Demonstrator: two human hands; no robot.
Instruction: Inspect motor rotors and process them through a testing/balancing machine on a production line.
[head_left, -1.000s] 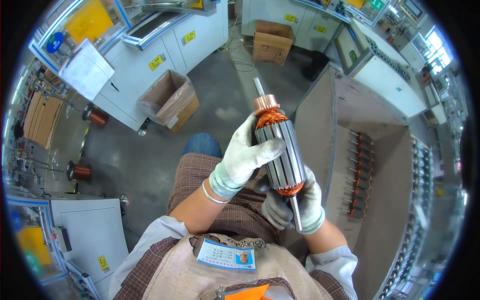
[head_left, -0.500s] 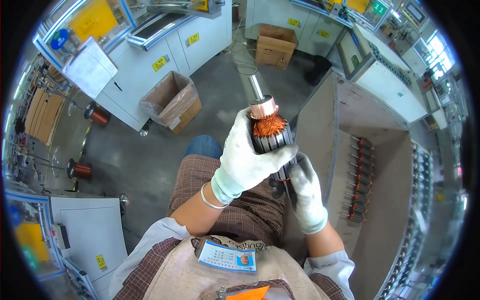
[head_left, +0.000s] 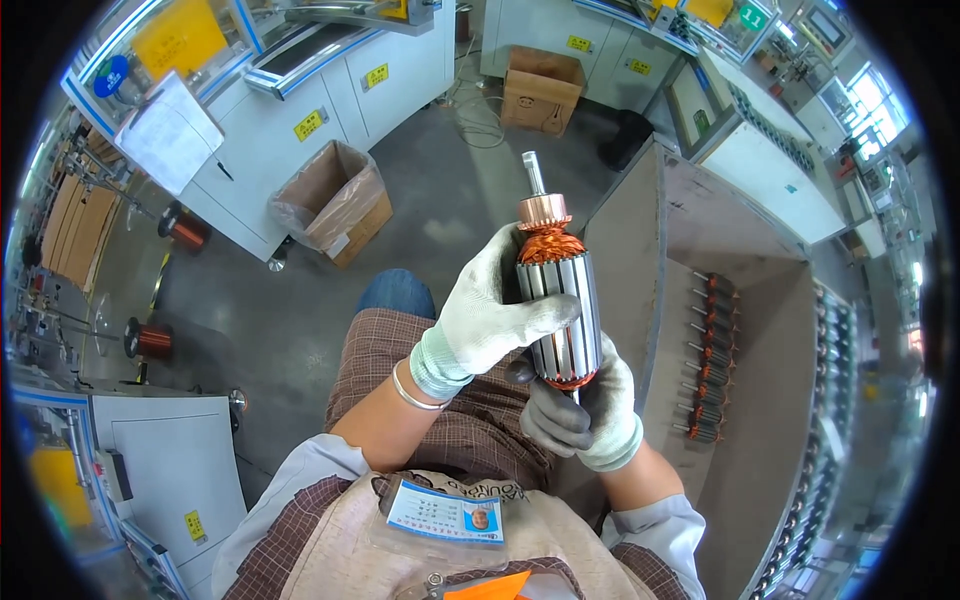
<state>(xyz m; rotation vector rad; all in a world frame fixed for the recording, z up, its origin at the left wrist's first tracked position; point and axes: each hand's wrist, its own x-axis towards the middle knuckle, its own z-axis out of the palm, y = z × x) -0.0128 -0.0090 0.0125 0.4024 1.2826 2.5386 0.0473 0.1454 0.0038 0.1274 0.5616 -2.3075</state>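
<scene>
A motor armature (head_left: 562,310) stands nearly upright in front of me, with a steel shaft at the top, a copper commutator, orange-red windings and a slotted steel core. My left hand (head_left: 490,310), in a white glove, is wrapped round the core from the left, its thumb across the front. My right hand (head_left: 590,410), gloved with dark-stained fingers, is closed round the lower shaft just beneath the core. More armatures (head_left: 712,360) lie in a row inside a large grey bin (head_left: 655,250) to my right.
Ahead on the floor stand a cardboard box with a plastic liner (head_left: 335,205) and another cardboard box (head_left: 540,90). White machine cabinets (head_left: 255,170) line the far left. Copper wire spools (head_left: 150,340) are at the left. A roller rack (head_left: 825,400) runs beyond the bin.
The armature has turned about its axis and stands straighter, slightly further right. My right hand has shifted from the core's lower right side down to the bottom shaft.
</scene>
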